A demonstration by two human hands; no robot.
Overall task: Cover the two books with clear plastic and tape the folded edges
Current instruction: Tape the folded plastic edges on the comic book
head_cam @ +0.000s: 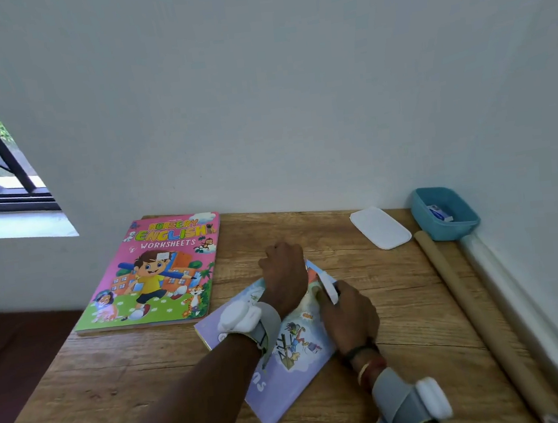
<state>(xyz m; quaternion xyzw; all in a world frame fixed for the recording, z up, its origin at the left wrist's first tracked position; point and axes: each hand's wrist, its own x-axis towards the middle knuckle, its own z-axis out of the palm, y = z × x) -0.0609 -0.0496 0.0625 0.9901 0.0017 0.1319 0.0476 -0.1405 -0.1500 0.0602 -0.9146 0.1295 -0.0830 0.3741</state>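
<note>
A lilac picture book (289, 375) lies at an angle in the middle of the wooden table (402, 319). My left hand (285, 272) presses down on its far end with curled fingers; what lies under them is hidden. My right hand (346, 311) rests on the book's right edge and pinches a narrow white strip (326, 285) there. A pink "Nursery English Worksheets" book (160, 272) lies flat at the table's far left, apart from both hands.
A white lid (380, 227) lies at the back right. A blue plastic tub (443, 213) with a small packet stands in the corner. Two long rolls, one brown (466, 302) and one pale (506, 294), lie along the right wall. A window is at left.
</note>
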